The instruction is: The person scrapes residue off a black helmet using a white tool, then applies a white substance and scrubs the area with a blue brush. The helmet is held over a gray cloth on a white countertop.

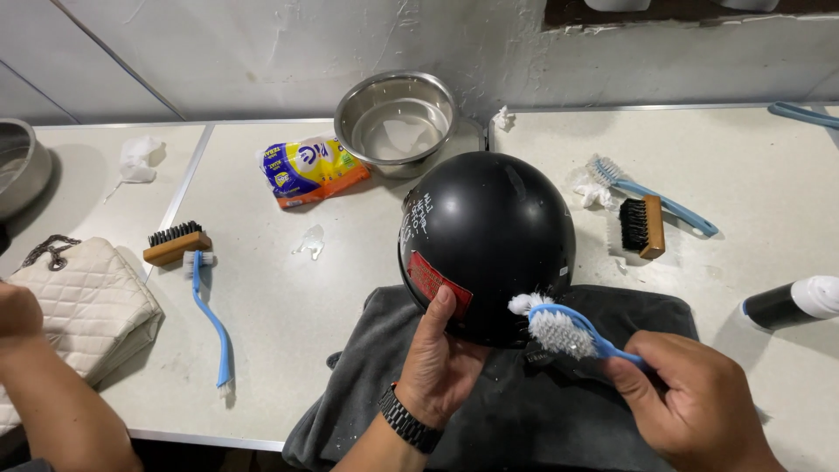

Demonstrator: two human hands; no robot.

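Note:
A glossy black helmet point(489, 236) with a red sticker and white scribbles rests on a dark grey towel point(516, 411) at the table's near edge. My left hand point(441, 358), with a black watch on the wrist, grips the helmet's lower rim, thumb on the red sticker. My right hand point(699, 406) holds a blue-handled brush point(568, 330) whose white bristles touch the helmet's lower right side, where white foam clings.
A steel bowl point(395, 118) stands behind the helmet beside a colourful packet point(310, 170). To the right lie a wooden brush point(643, 227), a blue brush point(651, 194) and a black bottle point(791, 301). At left are another wooden brush point(176, 243), a blue brush point(210, 315), a quilted bag point(79, 301) and another person's arm point(52, 393).

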